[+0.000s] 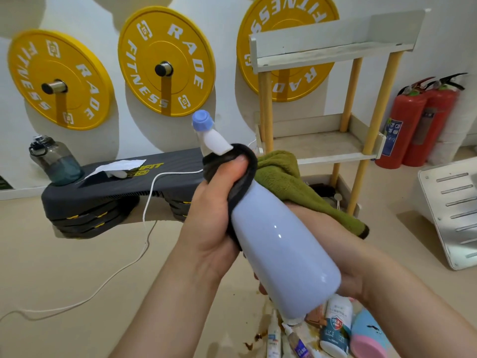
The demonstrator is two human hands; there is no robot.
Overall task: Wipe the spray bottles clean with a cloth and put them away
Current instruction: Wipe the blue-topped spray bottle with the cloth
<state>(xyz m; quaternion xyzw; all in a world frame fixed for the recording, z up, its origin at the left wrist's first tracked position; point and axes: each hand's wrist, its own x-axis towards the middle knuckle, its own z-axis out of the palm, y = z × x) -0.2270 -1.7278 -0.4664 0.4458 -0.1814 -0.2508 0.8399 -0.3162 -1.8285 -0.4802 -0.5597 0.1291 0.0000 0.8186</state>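
Left grip point(219, 202) clamps cloth point(278, 177) round bottle point(284, 249) neck; right grip point(357, 281) holds its base. Risk: glossy body slips, falls onto containers point(335, 329) on the near floor.

Single view, wide-angle, worn on your head; lines bow near the edges. Faces forward and down. Your left hand point(216, 205), right hand point(348, 280) and the spray bottle point(281, 249) sit very near, frame centre; wall weight plates point(178, 73) farther, upper frame; floor point(77, 264) lower left.
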